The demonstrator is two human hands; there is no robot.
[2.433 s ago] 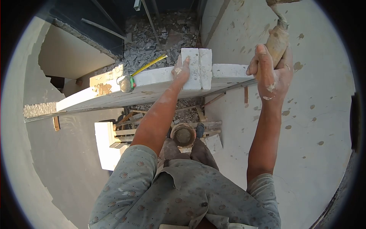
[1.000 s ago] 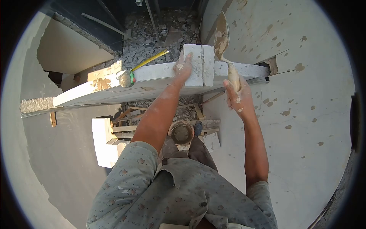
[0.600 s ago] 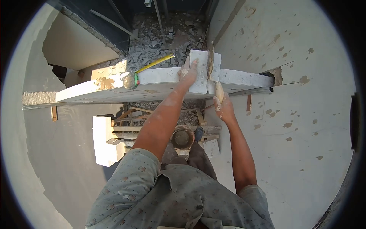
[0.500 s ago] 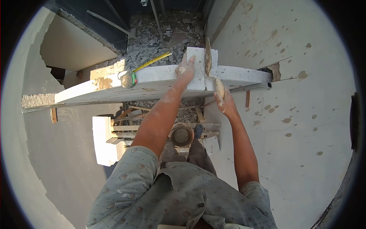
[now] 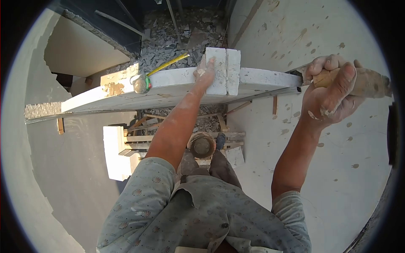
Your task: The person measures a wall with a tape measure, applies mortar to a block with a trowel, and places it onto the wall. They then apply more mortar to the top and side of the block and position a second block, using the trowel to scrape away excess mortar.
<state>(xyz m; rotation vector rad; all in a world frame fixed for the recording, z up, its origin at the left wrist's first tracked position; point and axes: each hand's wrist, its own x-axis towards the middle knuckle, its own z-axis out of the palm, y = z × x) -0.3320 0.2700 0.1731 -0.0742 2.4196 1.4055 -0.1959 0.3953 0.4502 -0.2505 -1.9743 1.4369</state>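
A white block piece (image 5: 217, 69) stands on top of the curved white block wall, with my left hand (image 5: 204, 76) gripping its left side. Close against its right side is a narrower block piece (image 5: 233, 71), a thin dark line between the two. At the far right, raised and near the camera, my right hand (image 5: 331, 90) is wrapped round the wooden handle of a trowel (image 5: 367, 84). The trowel's blade does not show. White and tan smears mark both hands.
A ball-like, mortar-smeared tape measure (image 5: 141, 84) lies on the wall top (image 5: 270, 78), its yellow tape (image 5: 168, 64) pulled out. Below, a bucket (image 5: 202, 145) stands by my feet on wooden slats (image 5: 141, 138). White blocks (image 5: 114, 152) are at left; rubble (image 5: 168, 46) lies beyond.
My right hand has swung up and right with the trowel, whose blade was upright at the line between the block pieces. My left hand stays on the block piece.
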